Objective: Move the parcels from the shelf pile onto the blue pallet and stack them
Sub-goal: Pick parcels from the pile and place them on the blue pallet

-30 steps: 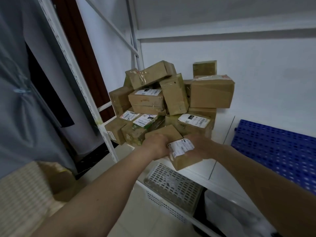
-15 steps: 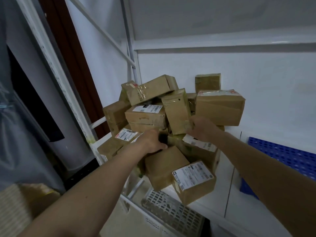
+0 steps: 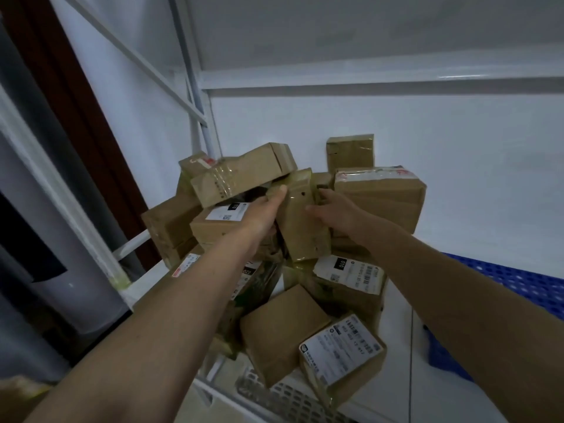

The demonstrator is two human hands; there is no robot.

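Note:
A pile of brown cardboard parcels [image 3: 378, 203] fills the left end of a white shelf [image 3: 396, 389]. In the pile's middle stands a tall taped parcel [image 3: 300, 224]. My left hand [image 3: 262, 215] grips its left side, thumb on the upper corner. My right hand [image 3: 334, 210] holds its right side, fingers curled round the edge. A labelled parcel [image 3: 341, 355] and a plain one [image 3: 280, 334] lie at the shelf's front edge. The blue pallet [image 3: 503, 282] sits on the shelf at the right, mostly behind my right forearm.
White shelf uprights and a diagonal brace [image 3: 195, 96] rise behind the pile on the left. A white perforated crate [image 3: 290, 398] sits under the shelf's front edge. The upper shelf board [image 3: 366, 35] hangs overhead. A grey curtain [image 3: 36, 239] is at far left.
Both hands left the small labelled parcel at the shelf's front edge, reached up into the pile and took hold of the tall taped parcel. The camera moved closer and tilted up.

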